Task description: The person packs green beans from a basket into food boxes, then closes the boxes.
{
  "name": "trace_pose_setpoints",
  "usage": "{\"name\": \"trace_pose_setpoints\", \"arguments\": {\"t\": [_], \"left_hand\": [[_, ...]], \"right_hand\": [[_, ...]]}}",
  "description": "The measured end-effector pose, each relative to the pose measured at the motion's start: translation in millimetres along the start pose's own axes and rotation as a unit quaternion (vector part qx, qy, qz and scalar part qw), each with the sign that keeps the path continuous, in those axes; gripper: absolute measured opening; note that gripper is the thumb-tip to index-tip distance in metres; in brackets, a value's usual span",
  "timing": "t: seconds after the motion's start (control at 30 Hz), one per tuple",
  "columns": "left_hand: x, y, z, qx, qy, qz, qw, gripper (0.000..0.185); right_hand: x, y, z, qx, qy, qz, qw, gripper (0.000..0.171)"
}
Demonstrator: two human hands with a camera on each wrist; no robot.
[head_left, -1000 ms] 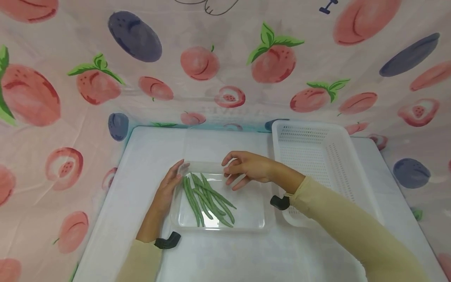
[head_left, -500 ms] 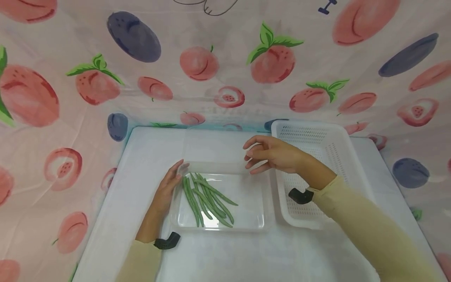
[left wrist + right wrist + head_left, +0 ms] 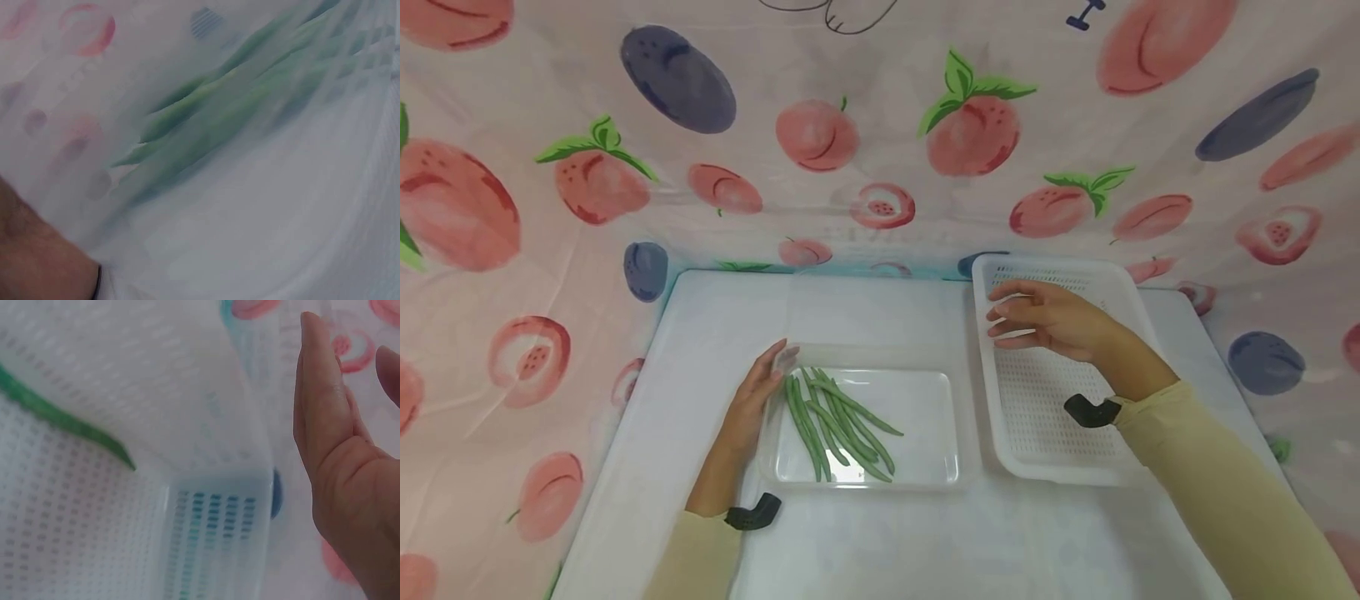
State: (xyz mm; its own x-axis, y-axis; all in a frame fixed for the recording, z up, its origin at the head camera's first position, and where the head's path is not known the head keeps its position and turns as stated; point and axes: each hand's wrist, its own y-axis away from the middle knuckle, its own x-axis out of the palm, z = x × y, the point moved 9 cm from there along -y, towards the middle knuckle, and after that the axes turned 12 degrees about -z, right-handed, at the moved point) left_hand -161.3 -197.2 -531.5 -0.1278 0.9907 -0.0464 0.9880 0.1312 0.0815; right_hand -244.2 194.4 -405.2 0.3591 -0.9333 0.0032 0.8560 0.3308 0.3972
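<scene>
My left hand [image 3: 748, 408] holds the left side of a clear plastic box [image 3: 917, 482], its fingers at the far left corner and its thumb near the rim. Several green beans [image 3: 842, 421] lie in the box's left half. Through the box wall they look blurred in the left wrist view. Over the white perforated basket [image 3: 1026, 446] to the right, my right hand [image 3: 1052, 321] hovers with fingers loosely spread and nothing between them. A single green bean [image 3: 69, 422] lies inside the basket in the right wrist view; in the head view the right hand and arm hide it.
Box and basket stand side by side on a white table [image 3: 865, 542]. A fruit-patterned curtain [image 3: 827, 217] hangs behind and along both sides. Black wrist cameras [image 3: 754, 511] sit at both sleeve cuffs.
My right hand has moved right, from over the clear box to over the white basket. The left hand stays on the box, and the beans in it lie nearly as before.
</scene>
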Motion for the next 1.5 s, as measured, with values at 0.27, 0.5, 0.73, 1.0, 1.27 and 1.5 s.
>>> {"name": "trace_pose_setpoints", "arguments": {"t": [0.27,0.5,0.73,1.0,1.27,1.5], "left_hand": [[-1.7,-0.4,1.7,-0.004,-0.005,-0.003,1.0,0.052],[1.0,0.4,0.9,-0.012,-0.004,0.001,0.9999,0.052],[-0.7,-1.8,-0.7,-0.007,-0.013,-0.004,0.9999,0.051],[0.9,0.6,2.9,-0.02,-0.003,0.002,0.9998,0.051],[0.1,0.0,3.0,-0.016,-0.007,-0.002,0.9998,0.051],[-0.1,-0.6,3.7,-0.016,-0.009,-0.002,0.9998,0.051]], "right_hand": [[-34,-9,-31,0.032,0.022,-0.043,0.998,0.031],[-47,-15,-59,0.061,0.013,-0.053,0.997,0.046],[-48,-23,-83,0.096,0.024,-0.061,0.993,0.048],[-44,-27,-107,0.138,0.041,-0.059,0.988,0.044],[-40,-31,-113,0.145,0.053,-0.054,0.987,0.045],[-41,-31,-115,0.161,0.07,-0.069,0.982,0.048]]}}
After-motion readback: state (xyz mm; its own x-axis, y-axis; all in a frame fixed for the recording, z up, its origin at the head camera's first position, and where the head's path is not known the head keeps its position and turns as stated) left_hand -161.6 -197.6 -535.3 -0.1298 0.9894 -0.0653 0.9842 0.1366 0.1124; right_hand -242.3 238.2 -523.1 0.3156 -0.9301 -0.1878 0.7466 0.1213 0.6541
